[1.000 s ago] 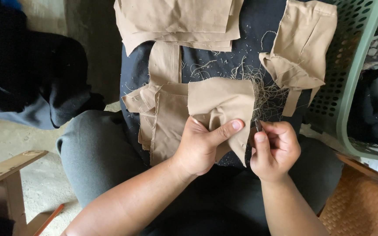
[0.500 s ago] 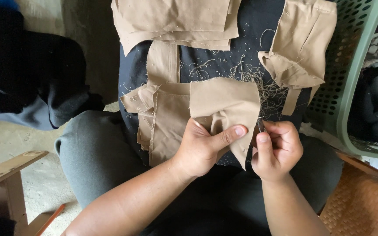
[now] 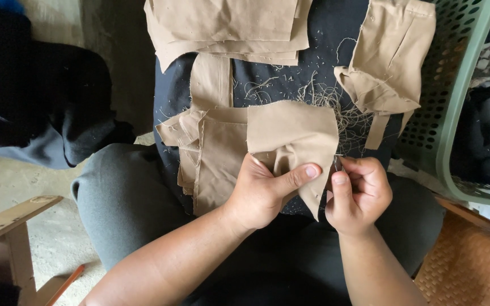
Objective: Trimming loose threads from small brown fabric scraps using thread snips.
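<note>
My left hand (image 3: 267, 190) pinches a tan fabric piece (image 3: 293, 133) over my lap, thumb on top near its lower edge. My right hand (image 3: 358, 195) is closed beside that piece's right edge, gripping a small metal tool (image 3: 337, 164) whose tip just shows above the fingers. Under the held piece lies a stack of tan cut pieces (image 3: 208, 153) on a dark cloth (image 3: 324, 62) spread over my knees. Loose thread clippings (image 3: 336, 102) are scattered on the cloth just above my right hand.
More tan pieces (image 3: 228, 28) lie piled at the top, and a folded tan piece (image 3: 389, 62) lies at the right. A green plastic basket (image 3: 455, 113) holds dark clothes on the right. Dark garments (image 3: 35, 107) lie on the floor left; a wooden frame (image 3: 7, 221) sits lower left.
My left thumb has slid right along the held tan piece, and the piece has shifted slightly. My right hand stays closed at the fabric's right edge.
</note>
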